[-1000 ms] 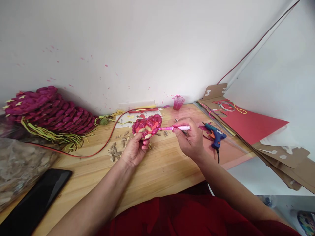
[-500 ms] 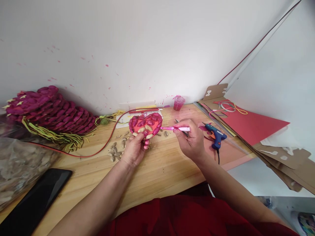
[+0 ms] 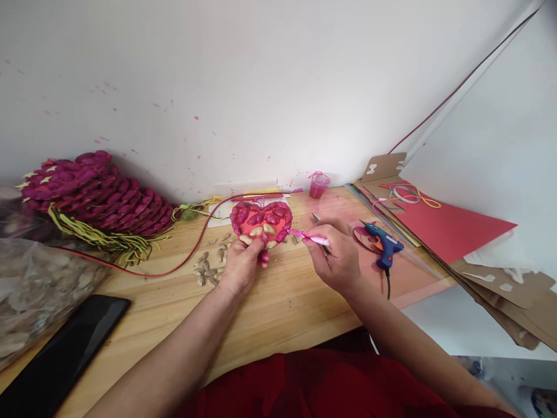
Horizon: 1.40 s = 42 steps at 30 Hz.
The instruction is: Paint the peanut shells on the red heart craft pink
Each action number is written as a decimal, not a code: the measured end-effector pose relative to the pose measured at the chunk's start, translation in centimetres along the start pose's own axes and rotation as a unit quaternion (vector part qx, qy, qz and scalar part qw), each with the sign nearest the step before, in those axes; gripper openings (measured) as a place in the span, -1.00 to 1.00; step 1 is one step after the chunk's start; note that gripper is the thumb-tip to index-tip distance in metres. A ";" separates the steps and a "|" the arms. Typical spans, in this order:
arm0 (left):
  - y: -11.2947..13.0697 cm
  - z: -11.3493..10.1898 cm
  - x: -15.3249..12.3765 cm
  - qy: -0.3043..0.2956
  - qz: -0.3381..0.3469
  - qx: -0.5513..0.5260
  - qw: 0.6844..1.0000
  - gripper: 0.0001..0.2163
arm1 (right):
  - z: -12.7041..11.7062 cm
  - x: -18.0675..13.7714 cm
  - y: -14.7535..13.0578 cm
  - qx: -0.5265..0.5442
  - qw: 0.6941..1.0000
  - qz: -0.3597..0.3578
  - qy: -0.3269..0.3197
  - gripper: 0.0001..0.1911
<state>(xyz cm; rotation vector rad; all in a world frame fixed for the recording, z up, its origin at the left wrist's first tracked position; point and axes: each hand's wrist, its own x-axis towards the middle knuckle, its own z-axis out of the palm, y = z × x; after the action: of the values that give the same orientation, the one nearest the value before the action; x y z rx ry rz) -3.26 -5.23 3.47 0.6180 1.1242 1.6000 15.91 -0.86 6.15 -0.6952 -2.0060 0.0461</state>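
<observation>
Left hand (image 3: 241,264): closed on the lower point of the heart (image 3: 261,219), thumb on the face, fingers behind. The heart is held upright above the worktop (image 3: 282,307), just in front of the wall, its face turned to the camera. The face is red; pink-painted shells line the edge and a few unpainted ones sit near the bottom.

Right hand (image 3: 336,261): closed in a pinch on the brush (image 3: 310,237), which lies nearly level. The brush tip touches the heart's lower right edge. Whether the tip carries paint cannot be told.

Surroundings:
- Loose shells (image 3: 209,268) lie scattered on the worktop just left of the left hand.
- A red cable (image 3: 187,255) curves past the shells toward the wall.
- A stack of magenta pieces (image 3: 96,194) with yellow-green strands stands at far left.
- A clear bag (image 3: 35,290) and a dark phone (image 3: 61,354) lie at the near left corner.
- A pink cup (image 3: 318,184) stands against the wall, behind the right hand.
- A blue glue gun (image 3: 383,244) lies just right of the right hand.
- A red sheet (image 3: 452,223) and cardboard (image 3: 500,287) lie farther right.
</observation>
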 end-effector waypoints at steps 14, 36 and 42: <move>-0.7 -0.1 0.3 -0.002 -0.018 0.012 1.000 -0.62 | 0.8 0.7 -0.3 0.079 0.993 0.085 -0.007 -0.97; -0.7 -0.2 0.3 -0.039 -0.062 -0.049 0.996 -0.55 | 0.8 1.0 0.6 0.049 0.992 0.115 -0.005 -0.93; -1.0 -0.3 0.3 -0.046 -0.062 -0.025 0.997 -0.56 | 0.7 1.0 0.5 0.049 0.992 0.118 -0.004 -0.93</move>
<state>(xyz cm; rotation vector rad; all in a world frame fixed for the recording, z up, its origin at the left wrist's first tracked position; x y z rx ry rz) -3.18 -5.06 2.43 0.5728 1.0315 1.4734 15.19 0.23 6.37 -0.8661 -1.9068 0.2859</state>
